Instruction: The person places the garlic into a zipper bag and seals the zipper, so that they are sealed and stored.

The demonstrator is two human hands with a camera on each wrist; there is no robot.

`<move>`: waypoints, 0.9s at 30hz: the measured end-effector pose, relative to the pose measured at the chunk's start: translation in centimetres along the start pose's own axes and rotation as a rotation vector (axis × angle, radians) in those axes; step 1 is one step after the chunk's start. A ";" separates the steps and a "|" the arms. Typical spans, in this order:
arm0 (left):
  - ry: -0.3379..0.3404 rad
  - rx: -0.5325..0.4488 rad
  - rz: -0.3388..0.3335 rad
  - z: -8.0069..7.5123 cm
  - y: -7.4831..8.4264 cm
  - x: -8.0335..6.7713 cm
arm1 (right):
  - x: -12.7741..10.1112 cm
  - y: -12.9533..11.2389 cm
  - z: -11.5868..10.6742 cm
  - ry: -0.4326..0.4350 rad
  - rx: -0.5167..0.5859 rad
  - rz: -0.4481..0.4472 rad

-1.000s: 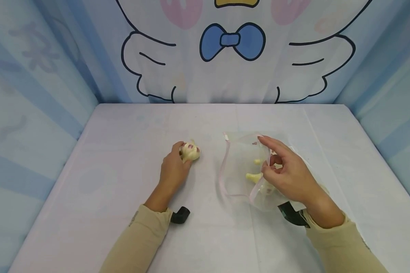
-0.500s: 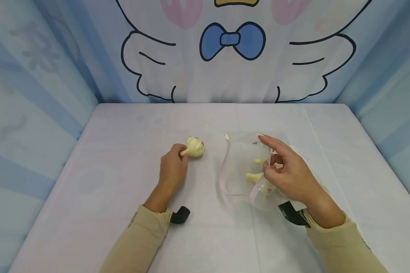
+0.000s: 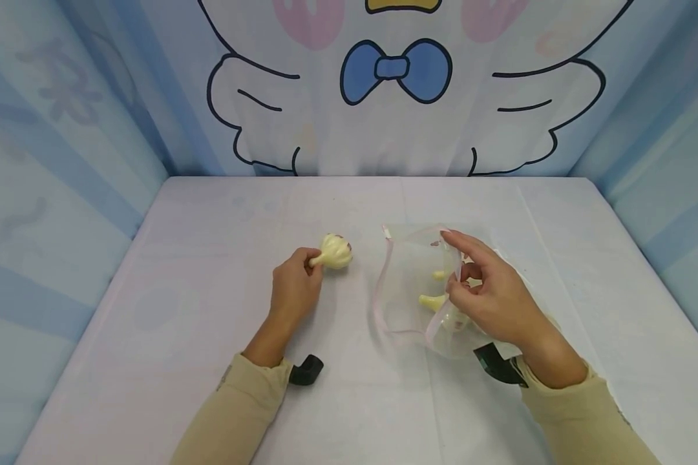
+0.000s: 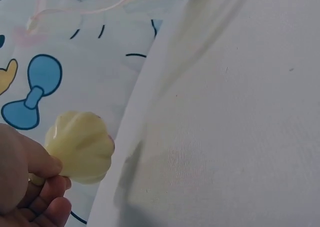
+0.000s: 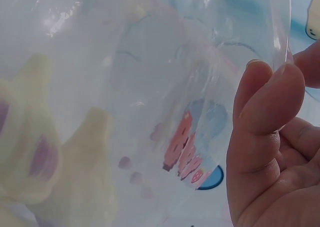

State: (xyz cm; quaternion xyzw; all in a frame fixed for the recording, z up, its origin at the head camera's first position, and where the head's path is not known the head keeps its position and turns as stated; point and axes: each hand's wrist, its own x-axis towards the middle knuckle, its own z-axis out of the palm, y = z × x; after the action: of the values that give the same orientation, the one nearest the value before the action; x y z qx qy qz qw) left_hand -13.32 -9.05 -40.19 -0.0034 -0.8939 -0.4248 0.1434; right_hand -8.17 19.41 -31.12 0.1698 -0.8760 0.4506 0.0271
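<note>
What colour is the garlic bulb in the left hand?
Pale creamy yellow, with a little purple at its tip. The garlic bulb shows best in the head view.

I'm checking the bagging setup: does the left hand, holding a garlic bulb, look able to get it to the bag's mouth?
Probably yes. The left hand pinches the garlic bulb by its stem, and the right hand holds the clear bag with its mouth open toward it; only bare table lies between.
</note>
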 end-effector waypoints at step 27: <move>-0.179 -0.093 0.000 -5.4 5.2 -1.5 | 0.2 0.0 0.2 -0.005 0.004 0.041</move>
State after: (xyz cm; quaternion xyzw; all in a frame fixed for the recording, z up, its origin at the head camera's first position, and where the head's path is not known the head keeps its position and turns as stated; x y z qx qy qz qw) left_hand -9.81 -9.65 -33.37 -0.0478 -0.8825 -0.4638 0.0624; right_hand -8.34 19.22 -31.15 0.1532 -0.8784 0.4524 0.0153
